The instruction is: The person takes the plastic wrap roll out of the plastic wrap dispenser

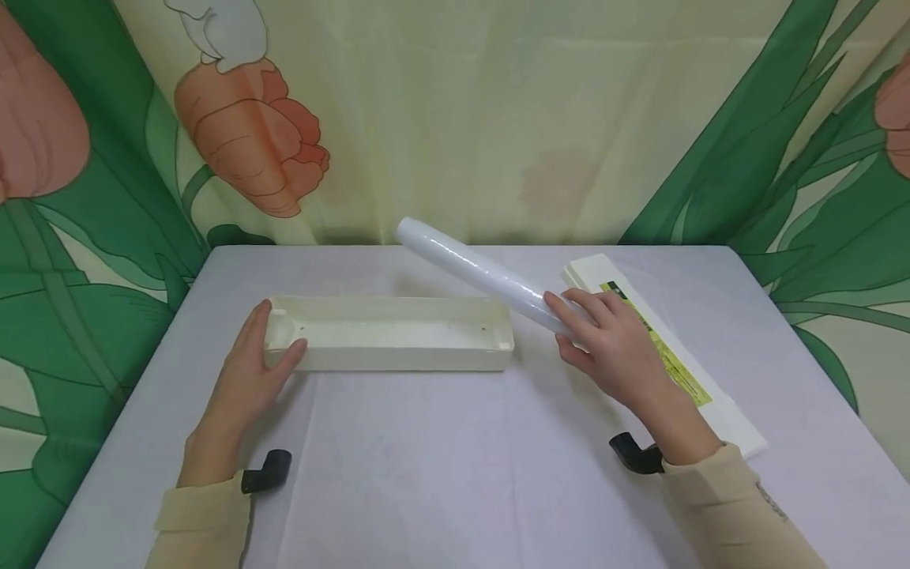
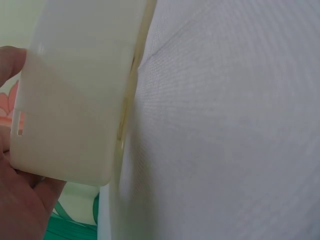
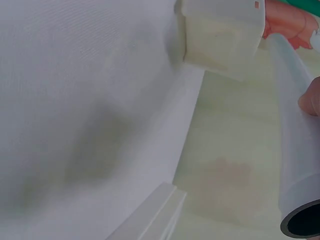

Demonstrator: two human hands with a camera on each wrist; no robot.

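Note:
A long, off-white open plastic box lies crosswise on the white-covered table. My left hand grips its left end, the thumb on the front wall and the fingers around the end; the left wrist view shows the box wall close up. In my right hand is a roll of plastic wrap, held near its lower right end. The roll slants up to the left, above the table, its far end beyond the box. Its dark hollow core shows in the right wrist view.
On the right, partly behind my right hand and forearm, lies a long white lid-like piece with a yellow-green label. A printed curtain with plants and a carrot hangs behind the table and at both sides.

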